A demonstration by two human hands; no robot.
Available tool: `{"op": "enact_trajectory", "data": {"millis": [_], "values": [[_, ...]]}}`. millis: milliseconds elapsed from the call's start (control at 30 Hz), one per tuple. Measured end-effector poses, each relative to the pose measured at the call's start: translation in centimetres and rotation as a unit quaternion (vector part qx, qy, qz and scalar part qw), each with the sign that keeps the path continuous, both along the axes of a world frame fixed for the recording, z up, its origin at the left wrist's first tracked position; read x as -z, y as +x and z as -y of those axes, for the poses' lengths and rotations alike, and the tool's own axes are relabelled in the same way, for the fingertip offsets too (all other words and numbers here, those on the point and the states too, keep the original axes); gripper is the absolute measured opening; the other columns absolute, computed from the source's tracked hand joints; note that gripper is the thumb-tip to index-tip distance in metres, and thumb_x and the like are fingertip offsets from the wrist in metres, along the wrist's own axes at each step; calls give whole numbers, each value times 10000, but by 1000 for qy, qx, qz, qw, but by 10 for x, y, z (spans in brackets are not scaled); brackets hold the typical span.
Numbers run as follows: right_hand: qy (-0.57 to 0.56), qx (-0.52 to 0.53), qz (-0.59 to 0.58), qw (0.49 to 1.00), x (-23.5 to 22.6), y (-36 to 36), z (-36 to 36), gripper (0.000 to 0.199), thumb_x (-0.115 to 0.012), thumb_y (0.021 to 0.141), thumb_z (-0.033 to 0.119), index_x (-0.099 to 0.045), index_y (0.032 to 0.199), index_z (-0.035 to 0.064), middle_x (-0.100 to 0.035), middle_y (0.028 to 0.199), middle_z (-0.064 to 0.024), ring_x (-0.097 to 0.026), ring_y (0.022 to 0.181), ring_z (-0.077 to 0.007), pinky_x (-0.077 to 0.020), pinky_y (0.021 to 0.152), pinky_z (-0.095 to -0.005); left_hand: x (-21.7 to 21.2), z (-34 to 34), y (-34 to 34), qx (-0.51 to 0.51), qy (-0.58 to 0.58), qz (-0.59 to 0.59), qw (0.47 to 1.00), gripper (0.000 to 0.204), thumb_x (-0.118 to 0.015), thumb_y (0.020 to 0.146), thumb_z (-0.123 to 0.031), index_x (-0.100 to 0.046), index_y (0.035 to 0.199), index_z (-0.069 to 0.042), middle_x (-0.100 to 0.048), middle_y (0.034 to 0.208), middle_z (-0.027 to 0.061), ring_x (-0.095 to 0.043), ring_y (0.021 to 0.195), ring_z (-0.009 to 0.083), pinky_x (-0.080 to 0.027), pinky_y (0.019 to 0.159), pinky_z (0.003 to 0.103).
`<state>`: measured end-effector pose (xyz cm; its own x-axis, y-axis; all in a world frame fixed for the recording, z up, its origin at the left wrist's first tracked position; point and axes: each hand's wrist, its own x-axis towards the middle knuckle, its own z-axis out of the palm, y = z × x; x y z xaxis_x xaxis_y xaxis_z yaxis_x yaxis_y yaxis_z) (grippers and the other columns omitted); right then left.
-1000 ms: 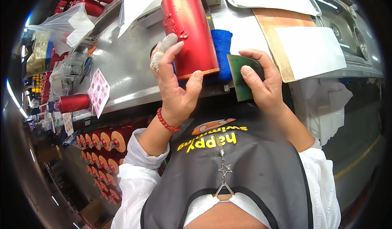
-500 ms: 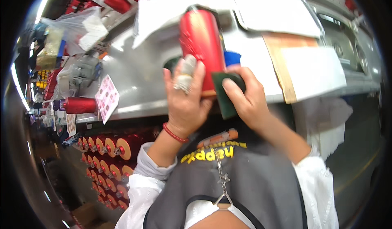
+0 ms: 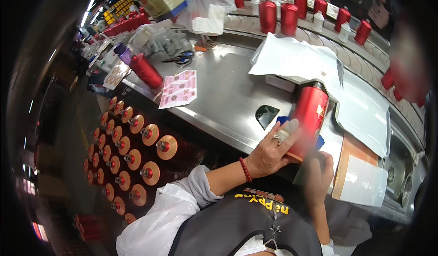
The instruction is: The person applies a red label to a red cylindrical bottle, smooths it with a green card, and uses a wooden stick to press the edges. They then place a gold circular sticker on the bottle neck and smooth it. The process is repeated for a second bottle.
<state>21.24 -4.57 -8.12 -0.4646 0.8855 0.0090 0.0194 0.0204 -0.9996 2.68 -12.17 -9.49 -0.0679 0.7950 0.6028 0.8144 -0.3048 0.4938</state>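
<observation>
A glossy red bottle (image 3: 312, 105) lies tilted over the steel table, its dark neck pointing away from me. My left hand (image 3: 269, 153) is closed around its near end, with pale wrapping on some fingers. Beside that end, my right hand (image 3: 318, 176) is smeared by motion. Between its fingers is a dark green flat scraper (image 3: 299, 177), also blurred. Blue pieces (image 3: 320, 142) show on both sides of the bottle, under it. Left of the bottle, a dark green flat piece (image 3: 266, 116) lies on the table.
Left on the table (image 3: 219, 92) are a pink printed sheet (image 3: 179, 88), another red bottle (image 3: 146, 71) and scissors (image 3: 181, 58). White sheets (image 3: 296, 60) lie behind my bottle. Red bottles (image 3: 289, 19) stand on a conveyor beyond. Several red bottles with tan discs (image 3: 166, 147) are stacked below left.
The view has swung left, showing more of the table's left side and the conveyor. My left hand stays on the bottle. My right hand has moved down beside the bottle's near end.
</observation>
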Motion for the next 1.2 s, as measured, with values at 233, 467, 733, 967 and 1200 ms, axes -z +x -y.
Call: {"op": "enact_trajectory", "data": {"millis": [233,467,733,967,1200], "values": [[-26,-15,-39,999,1,-2,2,203,-533,981,152,-532,1119,3,-564,977,-37,-516,878,-101,-441,798,-241,-21,-3,7,-13,5,-81,997,833,-771,815,-302,-358,1502,-74,-386,1492,247,-342,1395,462,-295,1130,603],[18,-21,0,1000,-3,0,2,205,-511,982,150,-530,1111,-7,-555,970,-51,-515,878,-118,-432,800,-251,7,12,-6,-64,-2,2,998,873,-753,831,-347,-298,1515,-52,-438,1455,235,-391,1358,470,-278,1134,606],[56,-58,31,996,4,14,-5,233,-485,983,105,-534,1175,-18,-586,1022,-89,-544,884,-138,-461,770,-267,30,11,-8,-38,10,92,995,735,-686,901,-334,-364,1481,-17,-407,1492,251,-428,1351,450,-262,1184,519],[397,-98,131,903,1,16,-21,617,-608,936,59,-352,1496,7,-364,1533,-258,-484,1291,-337,-498,916,-360,-12,-68,-88,84,-248,375,889,722,-433,1002,-594,-447,1413,0,-516,1348,154,-515,1213,252,-384,1047,415],[443,-77,148,881,20,-11,-16,808,-751,807,46,-333,1496,-17,-326,1532,-303,-411,1333,-467,-348,1084,-486,-16,-189,-83,122,-368,586,712,473,-580,946,-486,-610,1198,-87,-699,1091,88,-684,964,205,-535,896,394]]}}
